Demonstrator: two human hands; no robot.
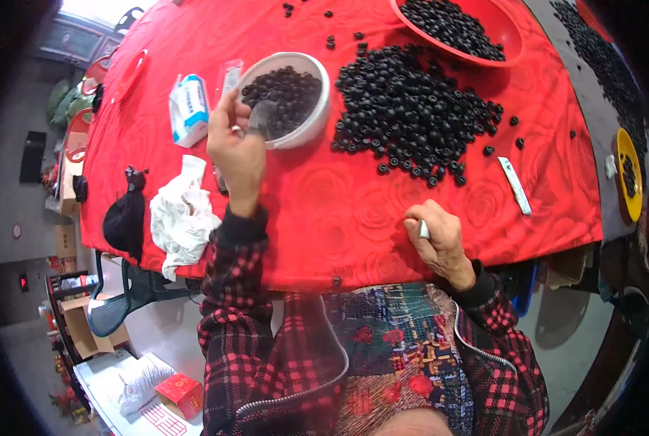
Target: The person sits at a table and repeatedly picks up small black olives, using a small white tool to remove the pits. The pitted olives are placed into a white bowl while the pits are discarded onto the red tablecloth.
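My left hand (238, 156) is closed round a greyish spoon (263, 118), its rounded end over the near left side of a white bowl (323, 109). Inside that bowl lie many small dark round pieces (284, 98). Nearer the table's front edge, my right hand (438, 238) is curled round a small pale object (423, 229); only its end shows between the fingers, so its kind is unclear. Beyond this hand spreads a heap of black, bead-like pieces (411, 109), some with holes showing.
A red bowl (517, 36) of black pieces stands at the back right. A thin white strip (514, 186) lies right. Left are a tissue pack (189, 109), a crumpled white cloth (183, 214) and a black cloth item (126, 218). A yellow plate (630, 174) sits far right.
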